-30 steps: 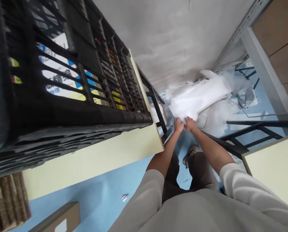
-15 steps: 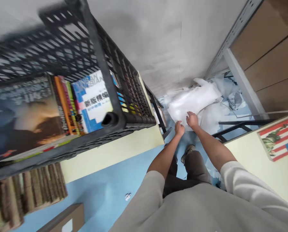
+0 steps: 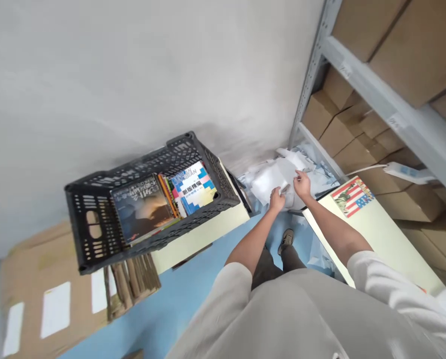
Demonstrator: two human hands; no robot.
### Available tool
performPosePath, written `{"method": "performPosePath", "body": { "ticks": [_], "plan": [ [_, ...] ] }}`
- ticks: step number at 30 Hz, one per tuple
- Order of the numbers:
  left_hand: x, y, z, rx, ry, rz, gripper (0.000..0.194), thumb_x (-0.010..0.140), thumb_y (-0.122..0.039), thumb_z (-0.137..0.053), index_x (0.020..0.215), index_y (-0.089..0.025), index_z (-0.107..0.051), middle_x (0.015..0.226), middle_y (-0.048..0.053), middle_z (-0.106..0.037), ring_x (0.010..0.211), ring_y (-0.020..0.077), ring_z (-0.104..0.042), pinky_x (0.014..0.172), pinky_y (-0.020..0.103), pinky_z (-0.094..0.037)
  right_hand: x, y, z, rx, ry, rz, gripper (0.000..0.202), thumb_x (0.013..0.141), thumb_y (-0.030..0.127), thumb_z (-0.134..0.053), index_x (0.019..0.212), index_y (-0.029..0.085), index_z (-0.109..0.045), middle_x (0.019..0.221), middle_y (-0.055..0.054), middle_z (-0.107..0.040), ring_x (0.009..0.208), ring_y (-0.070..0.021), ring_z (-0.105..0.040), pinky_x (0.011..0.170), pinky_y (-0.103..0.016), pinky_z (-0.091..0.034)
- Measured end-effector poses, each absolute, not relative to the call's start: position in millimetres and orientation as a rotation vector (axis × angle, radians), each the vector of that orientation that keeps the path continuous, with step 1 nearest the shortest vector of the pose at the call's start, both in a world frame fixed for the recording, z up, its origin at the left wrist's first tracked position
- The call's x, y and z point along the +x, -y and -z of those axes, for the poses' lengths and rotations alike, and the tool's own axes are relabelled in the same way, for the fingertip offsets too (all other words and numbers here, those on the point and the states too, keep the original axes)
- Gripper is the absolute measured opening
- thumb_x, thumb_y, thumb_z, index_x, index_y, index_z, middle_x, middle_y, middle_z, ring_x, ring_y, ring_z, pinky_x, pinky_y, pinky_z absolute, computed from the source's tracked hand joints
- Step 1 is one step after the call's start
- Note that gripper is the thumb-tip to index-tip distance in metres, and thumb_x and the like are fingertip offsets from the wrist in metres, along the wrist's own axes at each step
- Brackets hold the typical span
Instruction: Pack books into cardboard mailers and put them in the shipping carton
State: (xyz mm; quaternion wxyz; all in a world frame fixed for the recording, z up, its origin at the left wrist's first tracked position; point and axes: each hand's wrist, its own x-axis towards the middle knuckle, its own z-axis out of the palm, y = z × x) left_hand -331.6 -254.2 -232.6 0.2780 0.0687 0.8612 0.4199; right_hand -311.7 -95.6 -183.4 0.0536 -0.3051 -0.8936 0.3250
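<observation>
Both my hands are stretched out ahead over a heap of crumpled white plastic and paper-like sheets (image 3: 270, 180) by the wall. My left hand (image 3: 277, 200) is closed at the near edge of the white sheet, and a small greyish bit shows by its fingertips. To its right my right hand (image 3: 302, 185) has its fingers bent together over the same heap. What its fingertips grip is too small to make out. A pale strip of white material lies between the two hands.
A black plastic crate (image 3: 90, 214) with books (image 3: 142, 209) stands on a cream tabletop (image 3: 204, 224) at left. Flattened cardboard (image 3: 133, 279) leans below it. A flag-patterned book (image 3: 352, 196) lies on the right table (image 3: 380, 232). Metal shelving (image 3: 380, 94) holds cardboard boxes (image 3: 342, 132).
My view has pulled back and turned, so the crate looks smaller and more shelving shows. My hands remain over the white heap, the right one now slightly higher and its fingers more bent.
</observation>
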Motion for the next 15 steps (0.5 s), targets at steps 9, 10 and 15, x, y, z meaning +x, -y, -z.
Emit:
{"method": "performPosePath", "body": {
  "ticks": [9,10,15],
  "plan": [
    [-286.5,227.7,151.7,0.778,-2.167,-0.996,0.057,0.095,-0.006,-0.058,0.151,-0.018,-0.064,0.162,0.015,-0.062,0.157,0.0272,-0.051,0.136,0.041,-0.036,-171.1,37.4,110.4,-1.572,1.885,-0.964,0.052,0.084,0.024,-0.052,0.125,0.009,-0.081,0.124,-0.017,-0.080,0.101,-0.0268,-0.075,0.105,-0.043,-0.060],
    [-279.9,226.2,145.7,0.829,-2.147,-0.976,0.058,0.095,-0.005,-0.059,0.151,-0.018,-0.064,0.162,0.015,-0.061,0.157,0.0275,-0.051,0.136,0.041,-0.035,-151.0,35.8,106.6,-1.637,1.768,-0.972,0.052,0.083,0.024,-0.054,0.124,0.009,-0.082,0.120,-0.017,-0.081,0.100,-0.0269,-0.076,0.103,-0.042,-0.062],
    [-246.9,216.3,122.9,1.016,-2.084,-0.812,0.058,0.096,-0.009,-0.062,0.152,-0.021,-0.064,0.164,0.014,-0.059,0.157,0.0290,-0.052,0.135,0.041,-0.036,-50.7,34.7,99.3,-1.818,1.317,-0.926,0.050,0.078,0.020,-0.059,0.121,0.010,-0.081,0.122,-0.016,-0.082,0.107,-0.0266,-0.079,0.102,-0.040,-0.064]
  ]
}}
